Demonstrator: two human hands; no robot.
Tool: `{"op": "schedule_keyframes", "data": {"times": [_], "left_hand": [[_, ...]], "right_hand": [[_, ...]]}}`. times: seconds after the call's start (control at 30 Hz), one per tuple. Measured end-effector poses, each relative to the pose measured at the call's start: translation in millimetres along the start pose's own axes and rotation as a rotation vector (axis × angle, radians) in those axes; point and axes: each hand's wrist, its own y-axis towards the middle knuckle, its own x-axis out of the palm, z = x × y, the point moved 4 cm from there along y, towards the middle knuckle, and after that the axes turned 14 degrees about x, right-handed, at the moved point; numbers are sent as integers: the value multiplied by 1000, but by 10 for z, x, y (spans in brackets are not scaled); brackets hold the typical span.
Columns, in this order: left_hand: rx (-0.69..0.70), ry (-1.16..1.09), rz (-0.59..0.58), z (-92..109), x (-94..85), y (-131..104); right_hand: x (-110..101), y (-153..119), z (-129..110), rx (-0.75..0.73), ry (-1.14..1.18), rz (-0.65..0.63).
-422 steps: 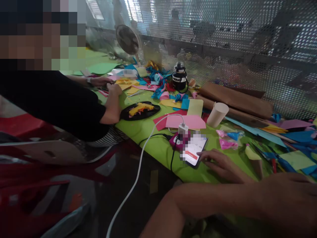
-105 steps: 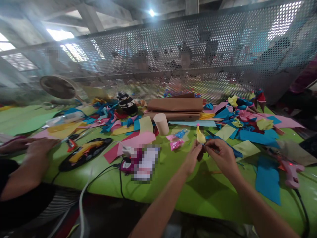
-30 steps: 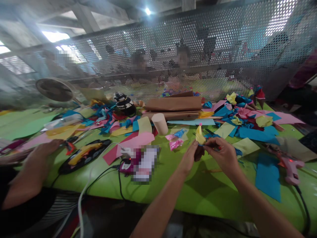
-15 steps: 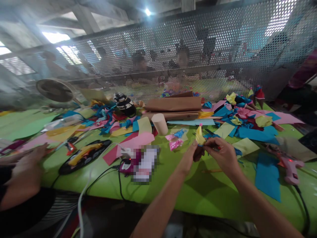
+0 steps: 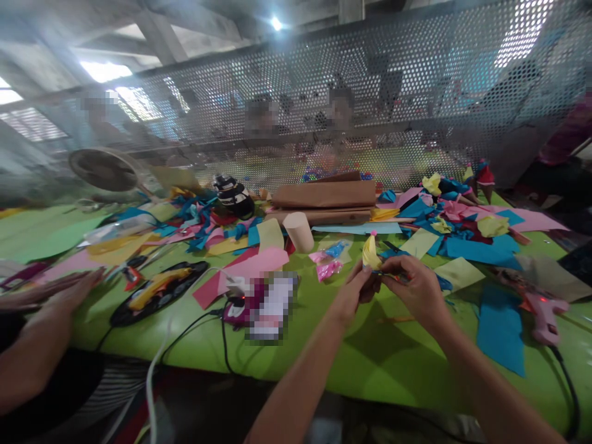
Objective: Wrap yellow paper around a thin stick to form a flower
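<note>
A small paper ornament [image 5: 370,253], with a twisted yellow top, a pink ball at its tip and a bit of blue at its lower edge, stands upright between my hands. My left hand [image 5: 357,287] is closed around its lower part, which the fingers mostly hide. From the other side, my right hand [image 5: 413,280] pinches at the ornament's base. Whether a separate piece lies between those fingertips is hidden. Just ahead on the table lie small plastic bags [image 5: 329,259] with pink and blue contents. Dark-handled scissors [image 5: 393,248] are partly visible behind my right hand.
A pink glue gun [image 5: 544,316] lies right, near blue paper [image 5: 499,330]. A phone [image 5: 272,308] and power strip [image 5: 235,312] with cables lie left of my arms. A yellow glue gun [image 5: 160,287] rests on a black tray [image 5: 123,314]. Another person's hands [image 5: 69,290] are far left.
The ornament and my left hand have shifted slightly left, and the ornament has tilted a little. My right hand stays at its base. The other person's hands at far left have moved forward.
</note>
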Motion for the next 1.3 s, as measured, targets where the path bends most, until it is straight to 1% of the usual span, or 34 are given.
{"op": "schedule_keyframes", "data": {"times": [0.23, 0.37, 0.53, 0.67, 1.0, 1.3], "left_hand": [[63, -52, -60, 12, 21, 20], [71, -59, -91, 16, 33, 24], [75, -71, -88, 33, 53, 26], [64, -75, -65, 41, 56, 23], [57, -53, -106, -25, 1, 33], [41, -55, -127, 12, 43, 15]], "right_hand": [[-14, 7, 21, 8, -5, 10], [-23, 3, -12, -21, 7, 7], [-42, -6, -70, -75, -25, 21], [-38, -3, -75, -84, -31, 21], [-47, -9, -77, -87, -44, 36], [-55, -10, -111, -90, -55, 40]]}}
